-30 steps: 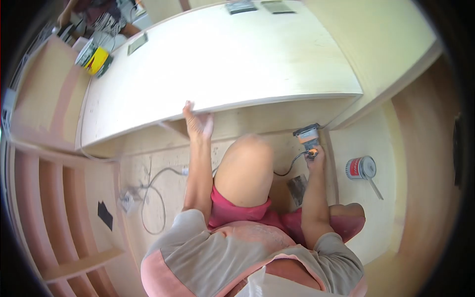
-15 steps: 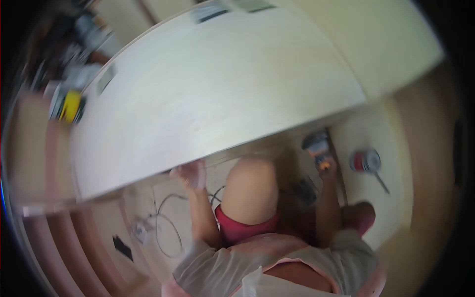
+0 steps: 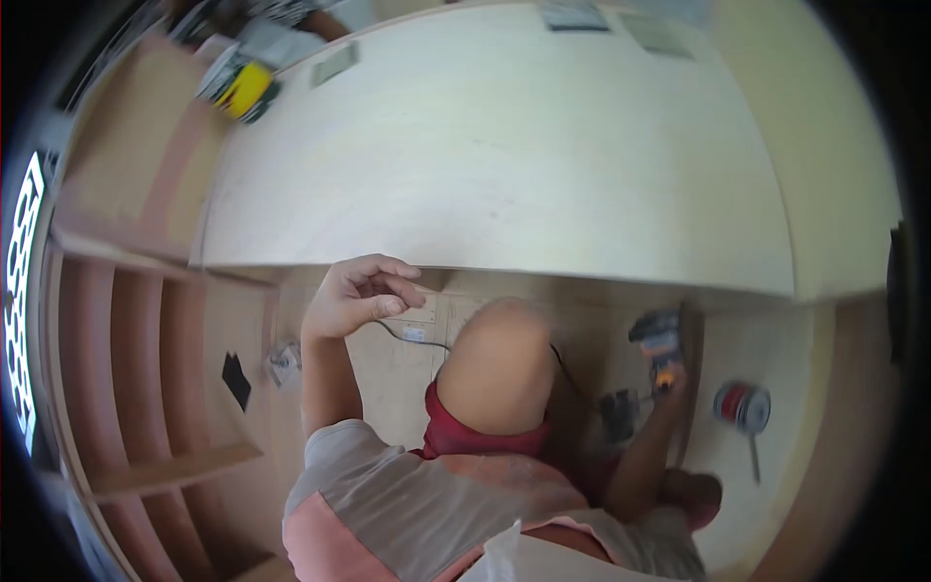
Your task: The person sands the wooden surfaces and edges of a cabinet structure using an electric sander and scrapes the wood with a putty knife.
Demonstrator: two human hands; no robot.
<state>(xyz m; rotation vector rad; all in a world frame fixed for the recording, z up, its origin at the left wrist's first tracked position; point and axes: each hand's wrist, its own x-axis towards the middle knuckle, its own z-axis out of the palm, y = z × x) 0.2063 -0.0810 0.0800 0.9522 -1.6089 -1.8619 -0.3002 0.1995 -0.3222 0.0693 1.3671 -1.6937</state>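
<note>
Appearing near the front edge of a pale flat wooden tabletop (image 3: pixel 504 184), an orange-and-black handheld power tool (image 3: pixel 658 338) is gripped by the right hand (image 3: pixel 670 380); the left hand (image 3: pixel 361 297) is half-curled, empty. A thin black cord (image 3: pixel 561 363) could be snagged by the bent knee (image 3: pixel 499 364), jerking the tool.

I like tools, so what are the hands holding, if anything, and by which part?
Right hand: a tool, by its orange end. Left hand: nothing.

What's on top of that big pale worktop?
Three flat rectangular pieces: one far left, two far right. A yellow-banded can stands near its left edge. What's beneath them is covered.
</note>
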